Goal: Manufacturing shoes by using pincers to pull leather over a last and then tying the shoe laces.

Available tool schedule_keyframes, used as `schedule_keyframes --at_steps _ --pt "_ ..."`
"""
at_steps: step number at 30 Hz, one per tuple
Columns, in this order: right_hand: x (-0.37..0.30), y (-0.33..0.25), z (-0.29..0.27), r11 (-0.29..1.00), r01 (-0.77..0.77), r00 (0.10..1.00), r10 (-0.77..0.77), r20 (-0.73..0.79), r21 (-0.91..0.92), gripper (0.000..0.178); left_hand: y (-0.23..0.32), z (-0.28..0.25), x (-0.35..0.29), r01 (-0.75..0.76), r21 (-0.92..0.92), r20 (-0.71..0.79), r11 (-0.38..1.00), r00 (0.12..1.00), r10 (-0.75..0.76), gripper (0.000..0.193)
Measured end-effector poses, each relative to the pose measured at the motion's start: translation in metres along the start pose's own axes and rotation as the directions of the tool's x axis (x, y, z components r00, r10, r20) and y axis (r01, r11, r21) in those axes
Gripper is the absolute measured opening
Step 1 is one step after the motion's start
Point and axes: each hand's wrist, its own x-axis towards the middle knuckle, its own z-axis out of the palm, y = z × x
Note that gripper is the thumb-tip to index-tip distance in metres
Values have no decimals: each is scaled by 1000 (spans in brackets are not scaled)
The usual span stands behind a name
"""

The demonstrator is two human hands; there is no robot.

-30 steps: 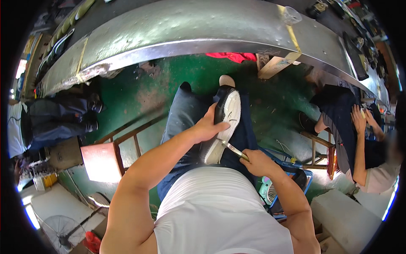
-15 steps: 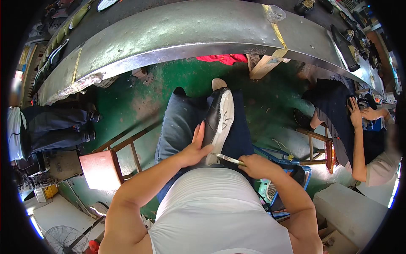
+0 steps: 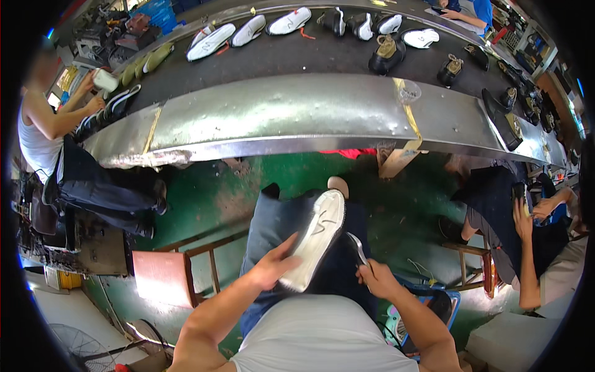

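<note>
A shoe (image 3: 320, 229) with a dark upper lies tilted over my lap, its whitish sole turned up with a dark squiggle marked on it. My left hand (image 3: 276, 266) grips the heel end, thumb over the sole and fingers hidden beneath. Just right of the shoe, my right hand (image 3: 377, 279) is closed around a slim metal hand tool (image 3: 357, 249) with a shiny curved end. The tool points up and to the left, apart from the sole. Its exact kind I cannot make out.
Ahead runs a bench with a metal edge (image 3: 266, 111) and a dark conveyor belt (image 3: 248, 74) carrying several shoes. A clear cup (image 3: 409, 92) stands on the edge. Co-workers (image 3: 46, 124) work at left and right. Wooden stools (image 3: 162, 278) flank me.
The shoe has turned so its sole faces up more fully. My right hand has drawn the tool off the heel, moving it right and tipping it upward. The view has risen, showing more bench.
</note>
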Motion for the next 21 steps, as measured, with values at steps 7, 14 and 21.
schedule_keyframes --at_steps 7,14,21 --pt "28 39 2 961 -193 981 192 25 197 40 197 27 39 -457 131 64 880 889 453 76" --pt "64 20 -25 904 -316 948 286 142 288 36 411 46 265 -165 946 322 -278 536 780 66" --pt "109 22 -41 807 -332 941 316 118 488 37 430 11 377 -262 846 529 -465 523 668 28"
